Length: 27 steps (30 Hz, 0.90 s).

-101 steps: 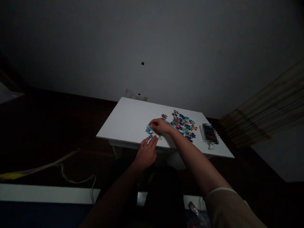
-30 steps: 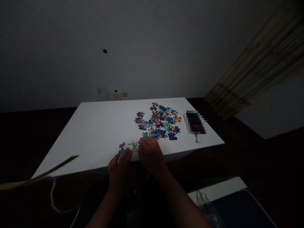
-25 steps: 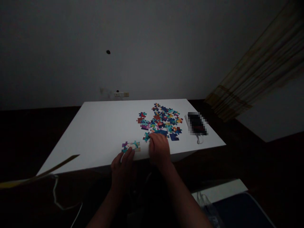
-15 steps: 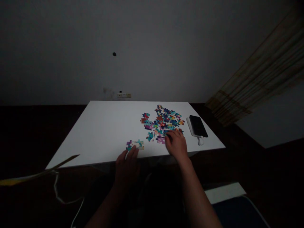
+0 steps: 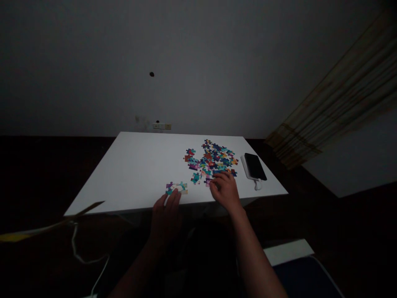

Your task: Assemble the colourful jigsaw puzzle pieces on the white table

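Head view: open left hand [image 5: 166, 219] touches joined colourful jigsaw pieces [image 5: 176, 188]; right hand's [image 5: 225, 190] grip on scattered pieces [image 5: 214, 159] unclear.

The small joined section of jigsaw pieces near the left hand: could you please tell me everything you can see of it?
The small joined section of jigsaw pieces is a short, roughly oblong cluster of interlocked pieces, apparently printed card, in purple, teal and cream. It lies flat on the white table near its front edge, apart from the loose jigsaw pieces. The left hand reaches its near side, though the dim view leaves contact uncertain.
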Tool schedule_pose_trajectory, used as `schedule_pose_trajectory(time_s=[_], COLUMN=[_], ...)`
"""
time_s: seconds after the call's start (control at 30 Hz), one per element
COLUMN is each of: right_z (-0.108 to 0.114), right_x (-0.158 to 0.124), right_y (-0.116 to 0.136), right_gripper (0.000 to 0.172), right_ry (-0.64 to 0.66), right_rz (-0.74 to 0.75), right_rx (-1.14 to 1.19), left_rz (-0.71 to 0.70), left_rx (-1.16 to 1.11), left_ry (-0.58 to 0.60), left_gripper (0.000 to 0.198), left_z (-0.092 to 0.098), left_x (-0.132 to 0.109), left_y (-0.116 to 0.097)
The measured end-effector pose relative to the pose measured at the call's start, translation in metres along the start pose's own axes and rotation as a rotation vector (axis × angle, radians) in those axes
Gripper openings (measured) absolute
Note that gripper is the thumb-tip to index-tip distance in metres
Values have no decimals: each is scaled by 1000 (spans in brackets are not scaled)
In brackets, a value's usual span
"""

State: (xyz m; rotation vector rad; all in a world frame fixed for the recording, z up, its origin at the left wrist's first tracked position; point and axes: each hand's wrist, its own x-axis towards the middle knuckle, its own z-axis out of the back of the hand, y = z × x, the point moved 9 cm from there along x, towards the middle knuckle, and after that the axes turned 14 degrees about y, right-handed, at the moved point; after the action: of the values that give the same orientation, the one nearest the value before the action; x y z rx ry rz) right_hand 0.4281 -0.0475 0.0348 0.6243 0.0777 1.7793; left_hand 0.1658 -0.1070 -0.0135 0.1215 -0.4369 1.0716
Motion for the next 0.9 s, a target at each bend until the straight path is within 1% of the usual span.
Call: schedule_pose_trajectory(time_s=[0.07,0.13,0.23,0.3,0.4,0.47,0.63,0.73,0.8,0.9], right_z=[-2,-5,-11,-16,-24,-28,-33,-34,-31,-23], right_x=[8,20,39,50,60,64,73,78,80,83], right_y=[-1,0,3,4,0,-3,-3,-4,-6,-5], right_gripper=[23,28,38,40,41,43,42,40,39,31], right_ry=[23,69,183,277,382,426,493,534,512,403], right_rz=[-30,-85,-173,-207,-244,-249,-218,-244,-269,-237], right_rx=[7,-34,-176,-250,-274,-267,-293,-293,-268,-126], left_rz=[14,25,37,45,47,49,65,73,69,58], left_rx=[1,2,12,20,12,-5,-39,-49,-54,-56], left_ry=[15,26,48,63,86,98,131,142,140,137], left_gripper=[65,64,61,59,60,61,65,65,66,69], left_z=[0,1,3,3,2,1,3,5,7,8], left_x=[1,2,4,4,3,2,2,2,2,2], left_y=[0,-1,-2,-2,-2,-2,-3,-4,-5,-5])
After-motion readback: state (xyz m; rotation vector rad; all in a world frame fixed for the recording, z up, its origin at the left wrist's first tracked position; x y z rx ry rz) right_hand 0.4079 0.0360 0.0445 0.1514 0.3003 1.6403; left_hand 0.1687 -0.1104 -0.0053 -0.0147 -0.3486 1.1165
